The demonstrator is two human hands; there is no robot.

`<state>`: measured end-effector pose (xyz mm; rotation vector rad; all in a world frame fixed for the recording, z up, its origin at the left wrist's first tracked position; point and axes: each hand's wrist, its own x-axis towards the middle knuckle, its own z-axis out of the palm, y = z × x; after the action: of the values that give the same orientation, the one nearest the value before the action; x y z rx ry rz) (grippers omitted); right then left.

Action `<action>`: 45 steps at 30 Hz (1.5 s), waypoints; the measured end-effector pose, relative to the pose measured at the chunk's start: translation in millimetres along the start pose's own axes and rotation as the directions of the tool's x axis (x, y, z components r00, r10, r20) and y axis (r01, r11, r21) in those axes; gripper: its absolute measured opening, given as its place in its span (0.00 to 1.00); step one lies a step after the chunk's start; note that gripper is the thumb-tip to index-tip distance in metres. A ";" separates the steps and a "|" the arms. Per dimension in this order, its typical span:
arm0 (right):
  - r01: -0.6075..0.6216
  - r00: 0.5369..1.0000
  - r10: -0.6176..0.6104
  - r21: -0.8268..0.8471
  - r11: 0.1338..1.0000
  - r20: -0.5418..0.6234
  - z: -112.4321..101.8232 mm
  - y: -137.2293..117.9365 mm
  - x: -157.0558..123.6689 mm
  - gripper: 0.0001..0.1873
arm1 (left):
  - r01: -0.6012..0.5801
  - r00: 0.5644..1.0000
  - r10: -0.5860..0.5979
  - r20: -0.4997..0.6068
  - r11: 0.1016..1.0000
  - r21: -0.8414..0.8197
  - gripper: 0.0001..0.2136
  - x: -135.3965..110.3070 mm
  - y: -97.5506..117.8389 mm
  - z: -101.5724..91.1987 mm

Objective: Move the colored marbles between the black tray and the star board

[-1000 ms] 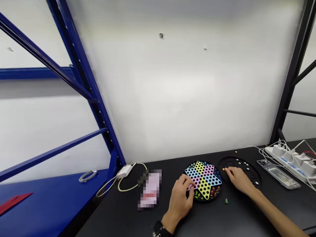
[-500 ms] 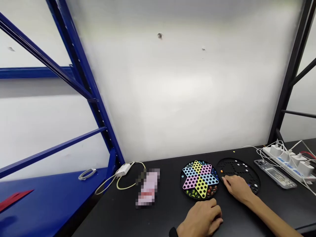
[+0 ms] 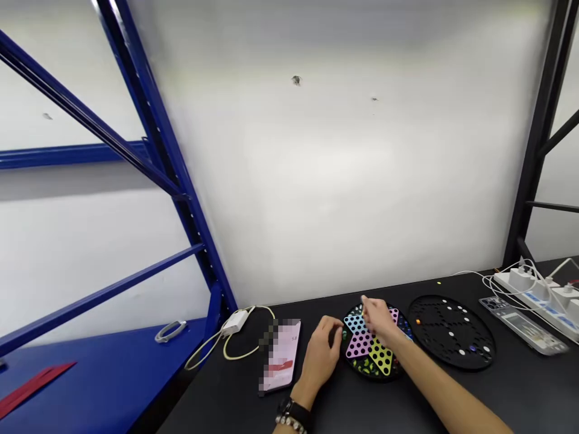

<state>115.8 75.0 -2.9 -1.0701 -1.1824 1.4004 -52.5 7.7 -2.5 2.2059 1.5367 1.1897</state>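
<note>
1. One game board (image 3: 359, 345) lies on the table (image 3: 353, 413).
2. Left hand (image 3: 322, 352) beside it: fingers slightly apart. Right hand (image 3: 379, 320) over it: finger opening, I cannot tell.
3. Board seems light, stiff; better grip its rim.

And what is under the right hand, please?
The right hand is over the star-patterned board; pink and yellow parts show, but the area directly beneath is covered.
</note>
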 end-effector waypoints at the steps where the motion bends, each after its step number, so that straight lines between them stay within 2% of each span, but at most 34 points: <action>1: 0.057 0.998 -0.057 -0.107 0.993 0.002 14.3 2.6 4.3 0.26 | 0.011 0.998 -0.011 -0.059 1.000 -0.005 0.10 -1.0 -2.5 -0.8; 4: 0.221 0.975 -0.207 -0.430 0.875 0.081 43.7 10.7 9.4 0.24 | 0.048 0.975 -0.050 -0.216 0.999 -0.015 0.11 -1.5 -9.1 -3.8; 7: 0.347 0.938 -0.249 -0.672 0.654 0.241 54.2 18.0 5.5 0.14 | 0.056 0.952 -0.062 -0.299 0.998 -0.028 0.10 -1.2 -11.2 -6.3; 9: 0.412 0.910 -0.245 -0.776 0.477 0.333 54.7 20.3 0.1 0.08 | 0.042 0.952 -0.050 -0.302 0.999 -0.032 0.10 -1.6 -9.2 -7.3; 11: 0.463 0.882 -0.246 -0.836 0.294 0.401 53.0 19.6 -7.5 0.10 | 0.032 0.959 -0.041 -0.280 0.999 -0.035 0.11 -2.2 -5.8 -7.6; 13: 0.500 0.855 -0.251 -0.850 0.166 0.454 49.9 16.5 -17.9 0.14 | 0.032 0.969 -0.040 -0.245 0.999 -0.038 0.11 -2.8 -2.8 -7.2; 14: 0.520 0.843 -0.251 -0.840 0.154 0.476 47.3 14.3 -24.0 0.15 | 0.033 0.974 -0.041 -0.222 0.999 -0.038 0.10 -3.0 -1.8 -6.7; 15: 0.545 0.831 -0.250 -0.816 0.192 0.497 43.5 12.0 -30.4 0.15 | 0.035 0.980 -0.042 -0.195 0.999 -0.037 0.10 -3.3 -1.3 -5.9; 18: 0.604 0.797 -0.284 -0.703 0.374 0.533 18.4 4.2 -45.7 0.18 | 0.041 0.996 -0.042 -0.077 0.999 -0.012 0.10 -4.5 -0.9 -2.4; 20: 0.565 0.824 -0.341 -0.699 0.438 0.452 -13.3 -1.4 -48.7 0.20 | 0.048 0.998 -0.049 0.032 0.998 0.038 0.09 -5.8 -0.4 0.4; 22: 0.439 0.881 -0.382 -0.785 0.438 0.280 -55.3 -6.0 -45.8 0.20 | 0.055 0.990 -0.067 0.122 0.994 0.100 0.08 -7.2 1.0 2.8; 23: 0.357 0.900 -0.392 -0.836 0.417 0.189 -78.0 -7.2 -43.6 0.19 | 0.057 0.986 -0.075 0.149 0.990 0.125 0.08 -7.9 2.0 3.7; 25: 0.216 0.926 -0.370 -0.911 0.350 0.078 -120.6 -6.9 -40.6 0.18 | 0.059 0.983 -0.083 0.162 0.987 0.152 0.09 -9.0 4.0 5.0; 27: 0.142 0.937 -0.347 -0.947 0.287 0.035 -152.4 -2.5 -42.3 0.16 | 0.057 0.984 -0.081 0.156 0.986 0.154 0.10 -9.5 5.5 5.7; 29: 0.146 0.947 -0.315 -0.956 0.253 0.062 -169.2 4.2 -48.1 0.15 | 0.062 0.984 -0.086 0.155 0.986 0.158 0.11 -9.2 6.3 6.4; 33: 0.239 0.943 -0.289 -0.944 0.229 0.169 -169.8 14.4 -59.0 0.15 | 0.106 0.987 -0.124 0.100 0.980 0.169 0.13 -7.3 6.0 6.5; 37: 0.227 0.944 -0.287 -0.951 0.212 0.161 -163.4 11.5 -55.1 0.14 | 0.139 0.990 -0.138 -0.022 0.981 0.136 0.15 -6.1 4.1 4.4; 39: 0.214 0.947 -0.286 -0.950 0.230 0.144 -162.4 7.0 -48.3 0.13 | 0.143 0.989 -0.137 -0.059 0.982 0.122 0.14 -6.1 3.7 3.3; 42: 0.189 0.944 -0.320 -0.919 0.345 0.074 -151.9 0.3 -36.8 0.13 | 0.139 0.989 -0.132 -0.073 0.984 0.107 0.14 -6.1 4.2 2.6; 45: 0.261 0.940 -0.324 -0.835 0.485 0.106 -115.4 -2.6 -28.6 0.14 | 0.144 0.988 -0.138 -0.070 0.985 0.091 0.13 -5.6 4.3 2.8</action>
<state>233.3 61.8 -15.6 -1.4396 -1.9752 0.4351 -48.3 1.8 -4.6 2.0940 1.7786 1.1767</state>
